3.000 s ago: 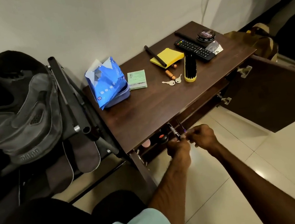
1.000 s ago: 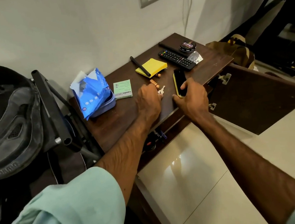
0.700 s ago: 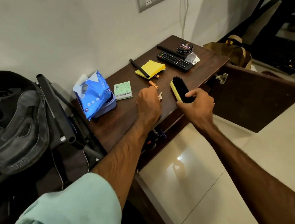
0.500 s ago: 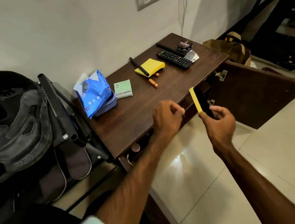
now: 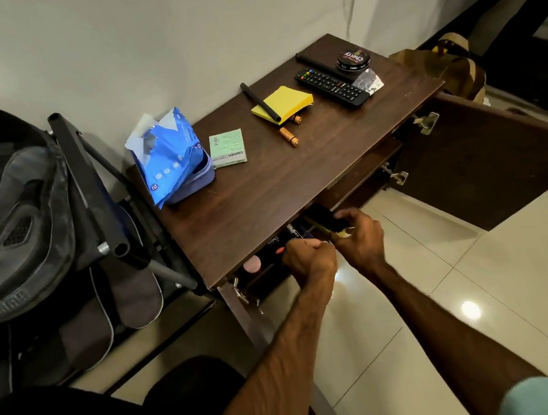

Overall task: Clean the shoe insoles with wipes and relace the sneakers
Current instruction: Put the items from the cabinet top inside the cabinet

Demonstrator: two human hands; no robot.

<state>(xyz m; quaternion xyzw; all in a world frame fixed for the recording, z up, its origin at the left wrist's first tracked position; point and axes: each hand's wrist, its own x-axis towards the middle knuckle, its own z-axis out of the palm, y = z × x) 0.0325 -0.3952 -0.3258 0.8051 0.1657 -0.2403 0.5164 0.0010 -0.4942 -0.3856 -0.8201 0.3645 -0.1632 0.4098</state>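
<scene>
**Shoe brush at the mouth of a crowded drawer; wipes and insoles not yet in hand.**

The right grip (image 5: pixel 363 241) is curled round a shoe brush (image 5: pixel 328 222) with a hard yellow back and stiff black bristles. It is at the open drawer (image 5: pixel 267 273) under the dark wood-grain counter (image 5: pixel 280 186). The left grip (image 5: pixel 310 259) is fisted just beside it; I cannot tell whether it holds anything. The drawer looks cluttered, so the bristles may snag, or knock small things onto the glossy floor tiles (image 5: pixel 448 289). The crinkly blue wipes pack (image 5: pixel 170 158) sits on the counter's left end. Flat, foot-shaped dark insoles (image 5: pixel 138 293) stand low down, left of the counter.
</scene>
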